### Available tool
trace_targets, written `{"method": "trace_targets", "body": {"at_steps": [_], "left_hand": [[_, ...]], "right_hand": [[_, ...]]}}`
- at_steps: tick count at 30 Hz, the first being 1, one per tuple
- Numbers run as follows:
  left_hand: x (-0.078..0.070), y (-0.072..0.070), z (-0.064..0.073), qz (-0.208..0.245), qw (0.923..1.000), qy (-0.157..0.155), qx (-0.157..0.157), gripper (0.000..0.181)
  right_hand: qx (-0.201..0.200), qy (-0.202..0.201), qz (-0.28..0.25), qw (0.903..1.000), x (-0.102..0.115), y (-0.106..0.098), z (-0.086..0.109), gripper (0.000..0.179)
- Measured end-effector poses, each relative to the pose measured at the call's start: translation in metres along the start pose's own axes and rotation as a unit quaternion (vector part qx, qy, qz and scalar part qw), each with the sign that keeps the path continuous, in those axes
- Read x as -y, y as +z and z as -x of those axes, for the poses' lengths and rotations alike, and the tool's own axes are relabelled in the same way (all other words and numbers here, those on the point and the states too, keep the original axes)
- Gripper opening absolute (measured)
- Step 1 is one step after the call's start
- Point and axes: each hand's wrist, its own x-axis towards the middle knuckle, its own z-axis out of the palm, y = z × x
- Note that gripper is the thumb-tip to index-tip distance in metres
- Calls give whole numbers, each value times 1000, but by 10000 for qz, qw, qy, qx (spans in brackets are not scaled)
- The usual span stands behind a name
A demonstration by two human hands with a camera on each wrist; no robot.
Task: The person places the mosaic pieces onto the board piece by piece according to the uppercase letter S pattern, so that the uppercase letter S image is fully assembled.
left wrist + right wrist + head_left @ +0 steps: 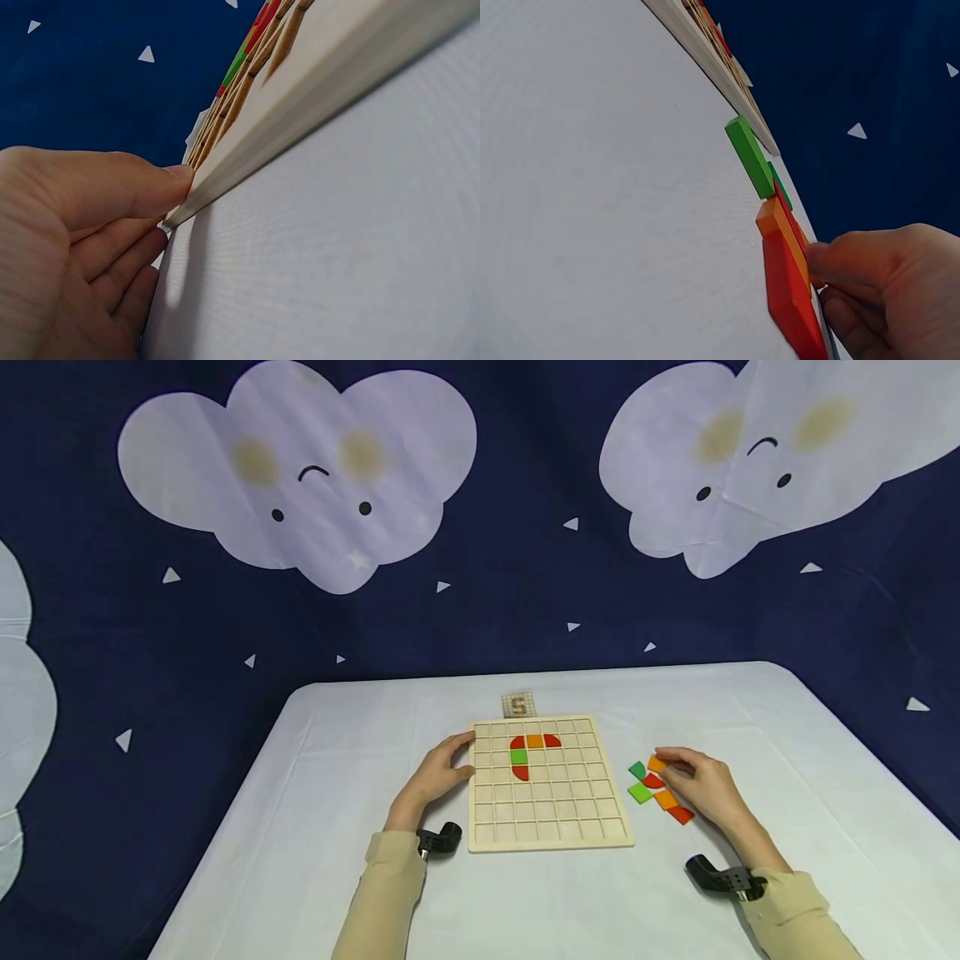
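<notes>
A wooden grid board (551, 810) lies on the table. Set in its upper cells are an orange square tile (535, 741), a light green square tile (519, 757) and several red rounded tiles (552, 741). My left hand (437, 774) touches the board's left edge with thumb and fingertips, the fingers fairly straight. To the right of the board, my right hand (703, 787) pinches an orange tile (656, 764) between thumb and fingers, partly hidden by the thumb in the right wrist view. Close by lie a red tile (787, 296), another orange tile (665, 800) and a light green tile (750, 156).
A small card (518, 705) with a brown S-shaped figure on a grid lies behind the board. A dark green tile (637, 770) and a red rounded tile (653, 782) belong to the loose group. White cloth covers the table (360, 727); a dark blue cloud-patterned backdrop stands behind.
</notes>
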Motion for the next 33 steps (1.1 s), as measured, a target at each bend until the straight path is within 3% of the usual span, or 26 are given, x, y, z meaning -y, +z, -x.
{"method": "trace_targets", "body": {"at_steps": [7, 14, 21, 26, 29, 33], "left_hand": [[-2, -1, -2, 126, 9998, -178, 44, 61], [-2, -1, -1, 132, 9997, -204, 19, 62], [-2, 0, 0, 142, 9996, -230, 85, 62], [-3, 0, -1, 130, 9998, -164, 69, 61], [-2, 0, -1, 162, 9998, -139, 63, 62], [-3, -1, -1, 179, 9998, -98, 28, 61]], "right_hand": [[-169, -22, 99, 9998, 5, -4, -1, 33], [-557, -15, -297, 9980, 20, -22, -11, 33], [-697, -557, -564, 9944, -1, -2, -35, 35], [-347, -515, -1100, 9920, 45, -1, -41, 36], [-187, -410, -1096, 9930, 73, -2, -41, 36], [1, -489, -1201, 9916, 84, 6, -45, 35]]}}
